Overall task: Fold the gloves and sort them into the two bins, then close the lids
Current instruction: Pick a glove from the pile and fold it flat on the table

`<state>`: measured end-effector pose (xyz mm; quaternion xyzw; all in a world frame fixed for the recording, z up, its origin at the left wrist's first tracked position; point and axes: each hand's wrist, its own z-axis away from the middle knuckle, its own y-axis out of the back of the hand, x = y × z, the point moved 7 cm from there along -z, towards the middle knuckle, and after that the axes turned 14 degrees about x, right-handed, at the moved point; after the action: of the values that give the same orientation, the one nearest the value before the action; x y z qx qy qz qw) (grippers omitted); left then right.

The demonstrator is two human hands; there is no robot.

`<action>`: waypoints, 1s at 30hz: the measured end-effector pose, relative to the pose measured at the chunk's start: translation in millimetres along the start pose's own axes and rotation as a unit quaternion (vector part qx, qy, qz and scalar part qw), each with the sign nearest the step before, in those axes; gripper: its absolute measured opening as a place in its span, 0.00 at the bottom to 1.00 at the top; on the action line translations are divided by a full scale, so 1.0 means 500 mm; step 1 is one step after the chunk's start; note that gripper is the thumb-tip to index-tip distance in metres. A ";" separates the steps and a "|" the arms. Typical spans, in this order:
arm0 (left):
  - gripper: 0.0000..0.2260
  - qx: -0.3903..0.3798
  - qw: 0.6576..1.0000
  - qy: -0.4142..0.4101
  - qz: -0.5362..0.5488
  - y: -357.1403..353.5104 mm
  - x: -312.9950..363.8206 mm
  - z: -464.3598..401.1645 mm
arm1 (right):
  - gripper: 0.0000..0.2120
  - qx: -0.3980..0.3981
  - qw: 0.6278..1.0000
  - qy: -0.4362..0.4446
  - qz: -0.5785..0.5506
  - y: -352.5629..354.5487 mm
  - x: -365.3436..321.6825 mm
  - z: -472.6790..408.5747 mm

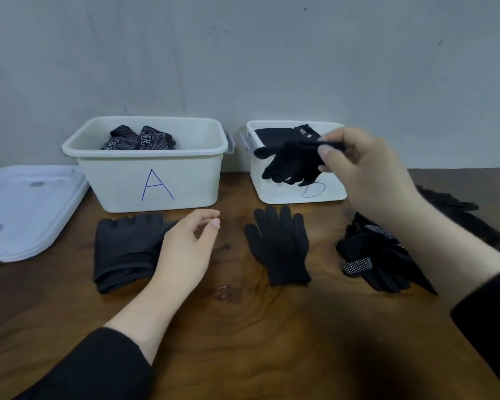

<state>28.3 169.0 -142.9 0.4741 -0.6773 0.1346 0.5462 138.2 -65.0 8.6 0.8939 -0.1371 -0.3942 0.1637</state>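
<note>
Right hand [370,171] pinches limp knit glove [292,166] over bin B [274,194] | left hand [185,249] fingers loosely curled, empty

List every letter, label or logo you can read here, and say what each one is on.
"A": blue handwritten letter on the front of the left white plastic bin.
Blue letter on the right white plastic bin: partly hidden by the black glove that the right hand pinches; not certain.
White logos on the patterned gloves in the left bin: too small to read.
Label on the black glove inside the right bin: blurred.
</note>
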 end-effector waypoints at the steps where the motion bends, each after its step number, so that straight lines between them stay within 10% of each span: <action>1: 0.08 -0.002 1.000 -0.006 -0.015 0.001 -0.004 -0.002 | 0.07 -0.018 1.000 0.011 0.014 -0.009 0.018 0.041; 7: 0.08 -0.058 0.990 -0.093 -0.090 -0.039 0.015 0.019 | 0.08 -0.222 0.968 0.067 0.094 -0.088 0.166 0.281; 13: 0.11 -0.171 0.950 -0.203 -0.165 -0.102 0.027 0.063 | 0.09 -0.215 0.973 0.042 0.076 -0.086 0.187 0.280; 30: 0.13 -0.101 0.962 -0.168 -0.189 -0.236 0.037 -0.062 | 0.17 -0.191 0.971 -0.002 0.141 -0.139 0.237 0.210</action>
<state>141.3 121.0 -154.9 0.5518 -0.6673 -0.1216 0.4852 144.9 -65.5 -164.1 0.8170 -0.1844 -0.3873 0.3853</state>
